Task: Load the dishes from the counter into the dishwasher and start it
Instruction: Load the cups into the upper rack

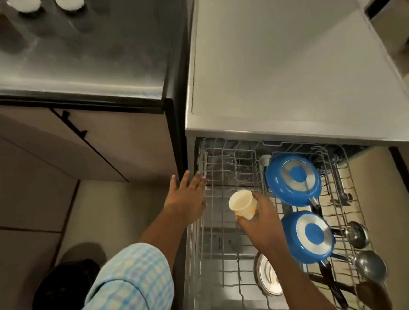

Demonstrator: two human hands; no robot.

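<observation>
Loading step, partway through. Right hand [259, 219] grips a cream cup [243, 204], fingers wrapped round its side, and holds it tilted above the left part of the pulled-out rack [214, 168]. Left hand [187, 196] is flat with spread fingers, holding nothing, at the rack's left edge. Blue pans [293, 178] sit racked. Next, probably: turn the cup mouth-down and seat it between tines. More cups [24, 3] wait on the counter [64, 56].

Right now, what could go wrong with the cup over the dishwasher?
The right hand holds the cup tilted above the wire rack; if it slips, it may drop onto the plate lower down and crack. The left hand has its fingers at the rack's corner, so they might get pinched if the rack slides. The blue pans crowd one side, so the cup could bump them.
</observation>
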